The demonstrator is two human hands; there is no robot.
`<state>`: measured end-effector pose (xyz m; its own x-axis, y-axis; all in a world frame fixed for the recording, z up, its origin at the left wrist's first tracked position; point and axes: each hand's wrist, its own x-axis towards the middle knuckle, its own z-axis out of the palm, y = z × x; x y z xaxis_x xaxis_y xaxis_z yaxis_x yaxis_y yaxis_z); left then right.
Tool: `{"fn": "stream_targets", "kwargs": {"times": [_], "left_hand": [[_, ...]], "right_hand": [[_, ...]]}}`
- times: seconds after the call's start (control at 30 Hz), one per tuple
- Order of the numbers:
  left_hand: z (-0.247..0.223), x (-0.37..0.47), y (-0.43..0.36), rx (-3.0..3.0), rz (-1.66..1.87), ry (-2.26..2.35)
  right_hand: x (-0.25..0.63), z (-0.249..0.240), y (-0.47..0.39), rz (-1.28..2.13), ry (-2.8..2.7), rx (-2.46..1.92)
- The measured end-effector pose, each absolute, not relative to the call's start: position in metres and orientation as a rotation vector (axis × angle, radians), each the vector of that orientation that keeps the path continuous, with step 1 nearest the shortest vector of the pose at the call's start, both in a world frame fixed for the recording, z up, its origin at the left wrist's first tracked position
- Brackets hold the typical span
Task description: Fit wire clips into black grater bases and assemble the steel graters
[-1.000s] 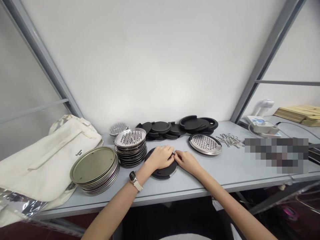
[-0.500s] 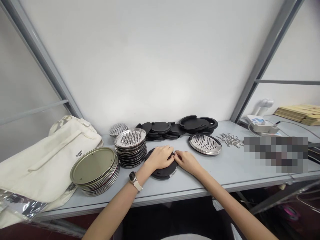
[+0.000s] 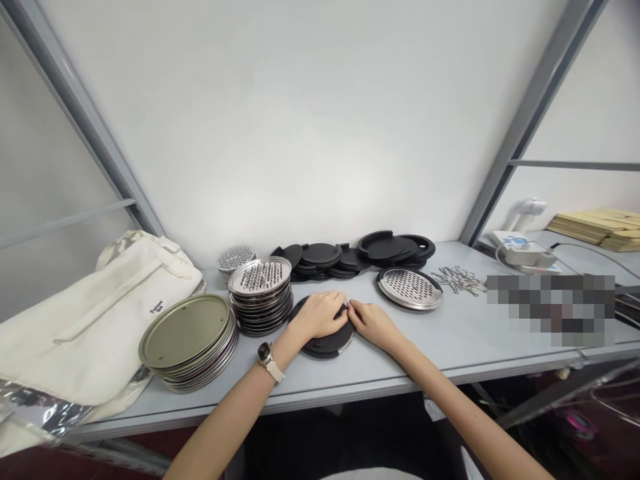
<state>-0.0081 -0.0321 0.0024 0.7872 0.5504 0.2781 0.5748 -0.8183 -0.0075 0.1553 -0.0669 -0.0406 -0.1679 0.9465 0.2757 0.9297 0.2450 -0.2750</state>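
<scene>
Beside the grater stack [image 3: 261,293], the left hand [image 3: 320,315] is gripping a round holder [image 3: 323,346], best pressed flat; the right hand [image 3: 371,323] is fingering its rim, grasp unclear.

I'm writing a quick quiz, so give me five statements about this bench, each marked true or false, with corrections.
The left hand lies over a black disc. True.
The watch is worn on the right. False: it is on the left.
The right hand is at the black disc's edge. True.
The olive-green disc lies directly on the bench. False: it tops a stack.
Small metal pieces lie right of the black-edged perforated disc. True.
</scene>
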Motion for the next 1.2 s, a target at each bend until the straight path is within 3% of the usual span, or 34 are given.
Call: {"fn": "stream_targets", "kwargs": {"times": [1.2], "left_hand": [[0.0010,-0.0088,-0.0311,-2.850,-0.414,-0.886]], "right_hand": [[0.1571,-0.0437,-0.0659,0.033,-2.156,-1.673]]}}
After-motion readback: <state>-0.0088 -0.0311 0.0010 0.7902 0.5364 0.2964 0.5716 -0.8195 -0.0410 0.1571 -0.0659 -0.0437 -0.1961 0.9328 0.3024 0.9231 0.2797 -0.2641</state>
